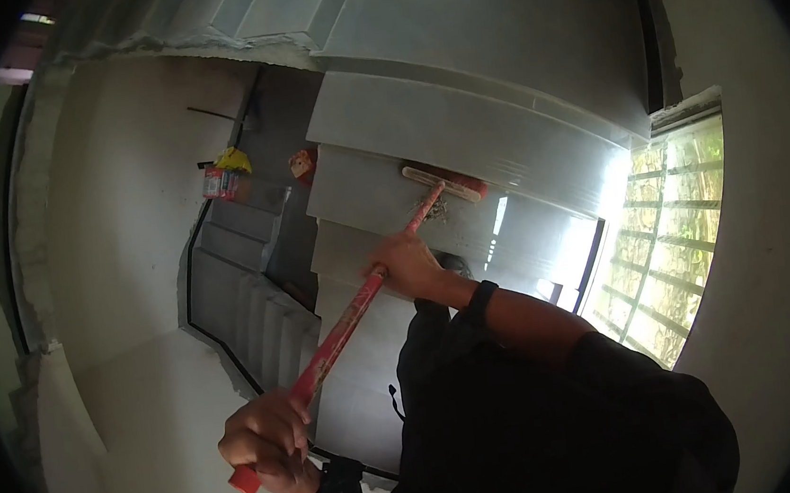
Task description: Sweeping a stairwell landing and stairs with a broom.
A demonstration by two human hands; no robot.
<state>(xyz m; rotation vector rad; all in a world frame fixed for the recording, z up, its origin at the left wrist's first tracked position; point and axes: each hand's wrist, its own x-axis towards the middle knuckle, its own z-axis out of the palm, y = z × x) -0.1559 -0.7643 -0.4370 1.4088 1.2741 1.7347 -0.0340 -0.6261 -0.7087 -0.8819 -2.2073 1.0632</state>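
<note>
Both of my hands are wrapped around a long red broom handle (341,329) with worn, scratched paint. My left hand (264,441) grips it close to the end, with a short red tip sticking out beneath the fist. Further down the handle, my right hand (405,263) closes around it. The broom head (447,183) rests on a grey stair tread (353,179), against the foot of the step beyond. Beside it on the tread lies a small heap of dark debris (436,208). The bristles are mostly hidden under the wooden block.
Grey stairs run across the view, with an open side edge (313,208) at left. Lower down are another flight (238,244), a red printed container (220,183) with yellow material on top, and an orange-red object (302,164). A barred window (671,220) lets in bright light at right.
</note>
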